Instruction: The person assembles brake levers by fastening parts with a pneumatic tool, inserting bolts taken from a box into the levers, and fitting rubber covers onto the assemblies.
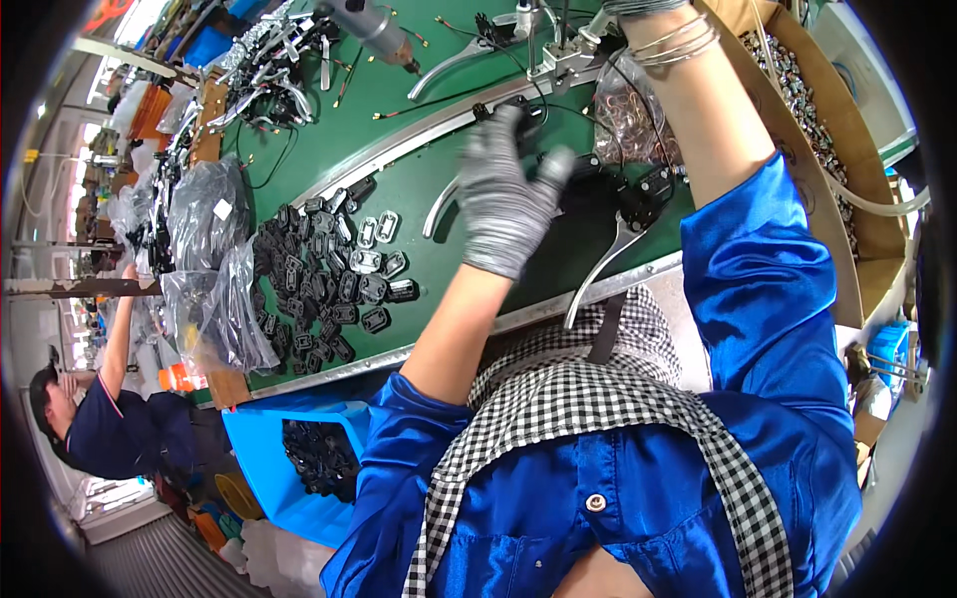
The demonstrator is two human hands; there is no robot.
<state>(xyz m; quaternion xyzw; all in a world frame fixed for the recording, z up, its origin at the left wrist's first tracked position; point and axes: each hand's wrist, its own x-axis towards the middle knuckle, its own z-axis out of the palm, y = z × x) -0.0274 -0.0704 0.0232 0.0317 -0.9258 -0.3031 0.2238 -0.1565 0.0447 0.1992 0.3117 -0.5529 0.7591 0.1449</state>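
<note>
My left hand (506, 199), in a grey striped glove, hovers over the green bench, blurred by motion. Its fingers are stretched out and the thumb stands apart, with nothing visibly held. Under and beside it lies a brake lever with a silver blade (440, 207); a black housing (518, 112) shows past the fingertips. My right hand (646, 6), gloved too, reaches the top edge beside a metal fixture (560, 66); its fingers are mostly cut off. Between my arms, another brake lever (603, 261) with a black housing and cable points toward me.
Many small black oblong parts (319, 269) are heaped at left, beside clear plastic bags (206, 214). A power screwdriver (374, 35) hangs above. A bag of small parts (630, 115) and a cardboard box (832, 234) of metal pieces lie right. A blue bin (261, 468) stands below; a co-worker (130, 429) is far left.
</note>
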